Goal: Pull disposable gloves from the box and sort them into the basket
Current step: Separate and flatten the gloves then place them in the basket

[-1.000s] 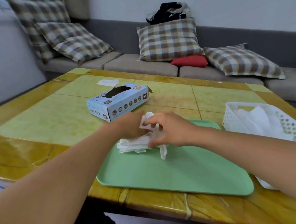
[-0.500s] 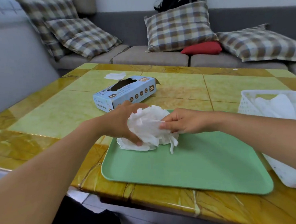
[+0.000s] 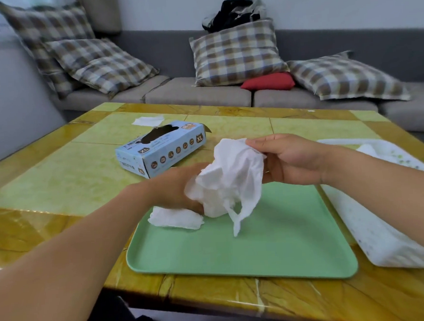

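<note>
A bunch of thin white gloves [image 3: 229, 181] hangs above the green tray [image 3: 261, 246]. My left hand [image 3: 175, 187] grips the bunch low on its left side. My right hand [image 3: 290, 159] pinches its upper right edge and lifts it. More white gloves [image 3: 174, 218] lie on the tray's far left corner, under my left hand. The blue glove box [image 3: 162, 148], marked XL, lies on the table behind my left hand with its top slot open. The white perforated basket [image 3: 384, 239] stands at the right with white gloves [image 3: 369, 149] inside, partly hidden by my right forearm.
A loose white piece [image 3: 147, 120] lies on the yellow-green table [image 3: 58, 174] behind the box. A grey sofa [image 3: 197, 91] with checked cushions and a red cushion [image 3: 268, 82] runs along the table's far side.
Both hands have raised the bunch of gloves off the tray. My right hand has moved up and to the right, pulling the bunch open.
</note>
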The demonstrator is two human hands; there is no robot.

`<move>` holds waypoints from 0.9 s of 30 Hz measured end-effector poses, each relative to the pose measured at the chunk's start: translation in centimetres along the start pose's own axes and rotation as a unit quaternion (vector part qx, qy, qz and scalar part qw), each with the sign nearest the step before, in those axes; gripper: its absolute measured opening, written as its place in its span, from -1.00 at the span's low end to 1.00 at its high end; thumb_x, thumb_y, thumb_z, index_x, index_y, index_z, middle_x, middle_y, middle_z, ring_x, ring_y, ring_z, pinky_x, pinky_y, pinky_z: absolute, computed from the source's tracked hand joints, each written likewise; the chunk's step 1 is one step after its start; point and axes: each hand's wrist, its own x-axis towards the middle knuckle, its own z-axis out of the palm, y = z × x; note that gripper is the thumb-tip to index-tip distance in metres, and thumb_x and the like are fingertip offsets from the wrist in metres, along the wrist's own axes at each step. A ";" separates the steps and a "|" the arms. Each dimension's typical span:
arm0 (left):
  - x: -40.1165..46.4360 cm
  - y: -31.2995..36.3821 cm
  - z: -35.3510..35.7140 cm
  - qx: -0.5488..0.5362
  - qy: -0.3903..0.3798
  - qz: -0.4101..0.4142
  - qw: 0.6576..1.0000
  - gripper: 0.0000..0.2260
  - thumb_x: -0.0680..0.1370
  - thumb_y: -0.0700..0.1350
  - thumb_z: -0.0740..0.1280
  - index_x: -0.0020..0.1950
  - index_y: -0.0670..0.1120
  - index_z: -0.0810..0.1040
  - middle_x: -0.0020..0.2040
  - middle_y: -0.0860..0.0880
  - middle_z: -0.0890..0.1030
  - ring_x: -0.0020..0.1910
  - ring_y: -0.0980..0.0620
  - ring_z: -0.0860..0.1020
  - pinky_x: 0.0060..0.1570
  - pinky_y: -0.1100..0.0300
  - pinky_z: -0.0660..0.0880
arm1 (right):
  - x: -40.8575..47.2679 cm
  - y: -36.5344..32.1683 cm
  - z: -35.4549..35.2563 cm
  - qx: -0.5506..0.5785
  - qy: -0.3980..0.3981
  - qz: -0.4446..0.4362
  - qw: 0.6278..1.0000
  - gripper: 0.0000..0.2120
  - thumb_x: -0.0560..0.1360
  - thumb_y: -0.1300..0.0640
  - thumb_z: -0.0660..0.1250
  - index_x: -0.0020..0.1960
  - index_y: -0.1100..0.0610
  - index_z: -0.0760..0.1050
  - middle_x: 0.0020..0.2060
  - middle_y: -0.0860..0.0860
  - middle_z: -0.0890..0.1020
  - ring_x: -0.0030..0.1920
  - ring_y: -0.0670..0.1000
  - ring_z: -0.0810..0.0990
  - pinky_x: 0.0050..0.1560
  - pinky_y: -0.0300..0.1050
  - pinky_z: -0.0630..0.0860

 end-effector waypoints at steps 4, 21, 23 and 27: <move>0.7 -0.1 -0.1 0.100 0.039 -0.034 0.994 -0.55 0.50 0.20 0.41 0.35 0.10 0.47 0.30 0.05 0.55 0.21 0.00 0.51 0.17 0.05 0.50 | -2.2 -2.0 -1.4 0.025 0.035 -0.003 0.999 -0.67 0.66 0.02 0.18 0.08 0.20 0.63 -0.07 0.09 0.67 -0.13 0.04 0.67 -0.17 -0.13 0.65; 0.0 16.3 -2.2 -0.589 0.006 0.013 0.808 -0.72 0.53 -0.14 0.46 0.23 -0.13 0.64 0.08 -0.13 0.72 0.04 -0.09 0.69 -0.01 0.12 0.62 | -6.5 -2.0 -3.7 0.029 0.104 -0.014 0.994 -0.65 0.56 0.21 0.35 0.32 0.29 0.54 0.22 0.23 0.64 0.24 0.20 0.62 0.24 0.05 0.58; 0.4 16.0 -2.3 -0.598 -0.021 0.003 0.801 -0.71 0.53 -0.14 0.45 0.25 -0.09 0.64 0.10 -0.12 0.72 0.04 -0.10 0.69 0.02 0.08 0.63 | -6.9 -1.7 -4.6 0.037 0.151 0.005 0.988 -0.69 0.56 0.20 0.37 0.26 0.31 0.57 0.13 0.20 0.68 0.09 0.15 0.69 0.07 0.01 0.67; 0.5 15.0 -2.2 -0.611 -0.095 -0.001 0.786 -0.70 0.57 -0.16 0.38 0.31 -0.12 0.58 0.19 -0.16 0.67 0.12 -0.11 0.66 0.11 0.01 0.61 | -7.8 -0.5 -6.0 0.069 0.153 0.048 0.985 -0.88 0.55 0.20 0.37 -0.11 0.20 0.67 -0.17 0.09 0.71 -0.24 0.01 0.70 -0.21 -0.14 0.67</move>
